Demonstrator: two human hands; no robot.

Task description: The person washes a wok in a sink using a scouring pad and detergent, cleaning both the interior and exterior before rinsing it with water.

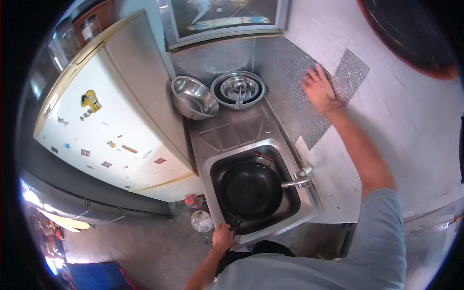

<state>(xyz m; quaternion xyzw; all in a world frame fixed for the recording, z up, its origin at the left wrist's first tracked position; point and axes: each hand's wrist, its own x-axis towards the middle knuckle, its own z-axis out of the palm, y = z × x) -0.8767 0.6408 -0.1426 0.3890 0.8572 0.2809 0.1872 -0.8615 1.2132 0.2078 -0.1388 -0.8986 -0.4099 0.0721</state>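
Note:
A black wok (251, 191) lies in the steel sink (285, 232), its dark inside facing up. Its handle points toward me over the sink's front left corner. There my left hand (222, 238) is closed round the handle end. My right hand (319, 89) is raised at the far right with fingers apart and nothing in it. Behind it is the silvery foil-like wall covering (290, 77); whether it touches this, I cannot tell. A faucet (297, 182) reaches over the sink's right side. Something reddish-brown (263, 155) sits at the basin's far edge, its kind unclear.
Beyond the ribbed drainboard (227, 133) stand a tilted steel bowl (194, 99) and nested bowls (238, 89) holding a ladle-like utensil. A white fridge (121, 130) borders the left. On the floor are a red-capped bottle (193, 200) and a clear round container (201, 221).

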